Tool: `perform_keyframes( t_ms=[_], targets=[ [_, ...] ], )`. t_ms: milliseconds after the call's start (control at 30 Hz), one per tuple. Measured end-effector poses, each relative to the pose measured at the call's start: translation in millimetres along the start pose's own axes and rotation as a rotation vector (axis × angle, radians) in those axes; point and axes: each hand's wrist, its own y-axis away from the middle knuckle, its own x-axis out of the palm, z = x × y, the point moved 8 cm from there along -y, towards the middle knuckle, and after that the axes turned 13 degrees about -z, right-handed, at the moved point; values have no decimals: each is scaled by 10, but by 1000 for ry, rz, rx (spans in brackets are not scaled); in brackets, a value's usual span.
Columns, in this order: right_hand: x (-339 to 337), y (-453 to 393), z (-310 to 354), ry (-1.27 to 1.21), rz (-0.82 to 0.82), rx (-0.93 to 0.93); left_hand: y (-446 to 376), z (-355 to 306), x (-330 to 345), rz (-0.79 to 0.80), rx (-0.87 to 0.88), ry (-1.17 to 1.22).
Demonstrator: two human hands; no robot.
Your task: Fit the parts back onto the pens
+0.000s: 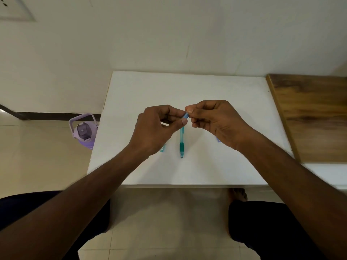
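Above the middle of a white table (pixel 206 166), my left hand (pixel 155 126) and my right hand (pixel 216 119) meet at a small light-blue pen piece (pixel 185 115). Both pinch it between thumb and fingertips. A teal pen (pixel 181 142) with a dark green grip lies on the table just below the hands, tip toward me. A small teal piece (pixel 163 148) shows under my left wrist. A bit of a blue object (pixel 218 140) peeks out beneath my right hand; most of it is hidden.
A purple water bottle (pixel 83 131) with a handle stands on the tiled floor left of the table. A wooden board (pixel 309 113) lies at the table's right. A wall rises behind. My knees sit below the table's near edge.
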Motion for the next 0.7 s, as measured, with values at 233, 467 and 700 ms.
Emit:
perform_keyframes(
  t_ms=[233, 467, 700],
  targets=[
    [48, 18, 14, 4, -38, -29, -1, -2, 25, 4, -91, 102],
    [221, 143, -78, 173, 141, -27, -91, 37, 15, -71, -293, 299],
    [60, 66, -203, 257, 57, 105, -252, 75, -122, 38, 6, -429]
  ],
)
